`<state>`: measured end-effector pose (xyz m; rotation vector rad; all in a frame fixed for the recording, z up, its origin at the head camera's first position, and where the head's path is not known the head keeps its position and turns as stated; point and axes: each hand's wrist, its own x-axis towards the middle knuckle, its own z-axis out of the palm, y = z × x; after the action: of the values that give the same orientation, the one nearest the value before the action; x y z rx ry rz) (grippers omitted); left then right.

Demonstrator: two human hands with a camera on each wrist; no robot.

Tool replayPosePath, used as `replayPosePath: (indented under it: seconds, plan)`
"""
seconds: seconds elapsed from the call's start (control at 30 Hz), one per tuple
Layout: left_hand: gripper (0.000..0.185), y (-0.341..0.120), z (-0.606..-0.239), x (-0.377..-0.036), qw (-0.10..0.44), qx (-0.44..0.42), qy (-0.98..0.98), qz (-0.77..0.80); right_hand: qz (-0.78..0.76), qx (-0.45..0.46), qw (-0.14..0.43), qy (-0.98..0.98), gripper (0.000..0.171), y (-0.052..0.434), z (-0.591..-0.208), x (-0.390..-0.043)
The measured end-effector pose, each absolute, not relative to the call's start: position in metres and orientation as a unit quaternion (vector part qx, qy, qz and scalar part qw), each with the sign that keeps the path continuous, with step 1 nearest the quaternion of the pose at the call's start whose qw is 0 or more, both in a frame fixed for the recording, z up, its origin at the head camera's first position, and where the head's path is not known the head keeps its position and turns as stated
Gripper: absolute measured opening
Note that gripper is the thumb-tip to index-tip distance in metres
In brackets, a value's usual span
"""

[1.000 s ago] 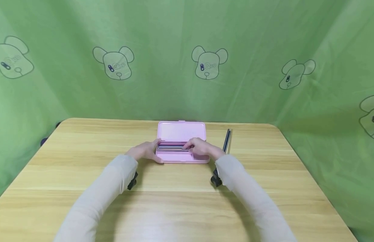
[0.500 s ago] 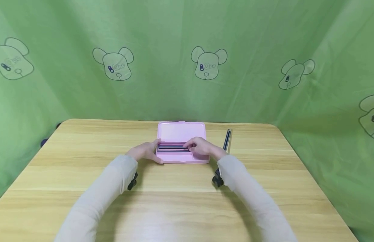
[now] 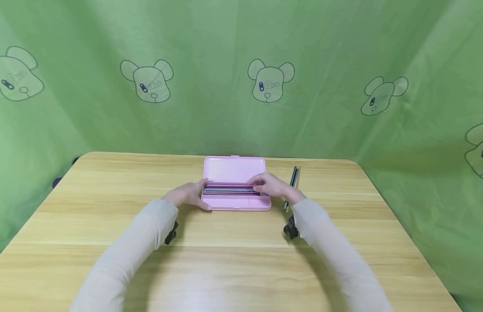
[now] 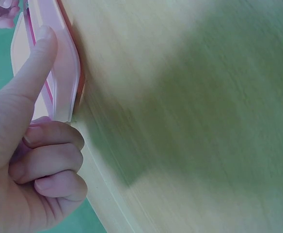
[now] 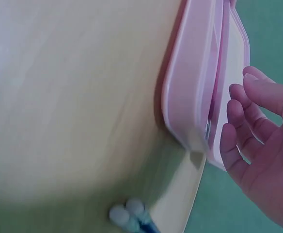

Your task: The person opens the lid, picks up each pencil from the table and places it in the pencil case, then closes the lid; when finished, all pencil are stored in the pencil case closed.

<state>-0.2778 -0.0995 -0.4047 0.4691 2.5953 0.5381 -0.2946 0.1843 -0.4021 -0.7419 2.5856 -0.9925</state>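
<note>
A pink pencil case (image 3: pixel 225 202) lies with its lid (image 3: pixel 235 169) raised at the back. Several thin pencils (image 3: pixel 227 191) lie lengthwise in its rear compartment. My left hand (image 3: pixel 185 195) holds the case's left end, thumb at the front and forefinger toward the back; in the left wrist view the other fingers (image 4: pixel 54 160) are curled in. My right hand (image 3: pixel 272 185) is over the right end of the pencils. Its fingers (image 5: pixel 250 119) are loosely bent in the right wrist view, with nothing seen between them and the thumb.
Two dark pencils (image 3: pixel 294 177) lie side by side right of the case, partly behind my right wrist; their pale ends (image 5: pixel 119 214) show in the right wrist view. A green curtain (image 3: pixel 210 125) hangs behind the wooden table (image 3: pixel 233 268).
My right hand has moved right along the pencils to the case's right end, and their right ends now show more. The left hand has stayed on the case.
</note>
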Motion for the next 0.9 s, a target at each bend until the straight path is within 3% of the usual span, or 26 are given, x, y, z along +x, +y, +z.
replayPosePath:
  seconds: [0.9]
  plan:
    - [0.105, -0.098, -0.402, -0.276, 0.227, 0.166, 0.941, 0.186, -0.352, -0.203, 0.105, 0.908, 0.034, 0.268, -0.403, -0.294]
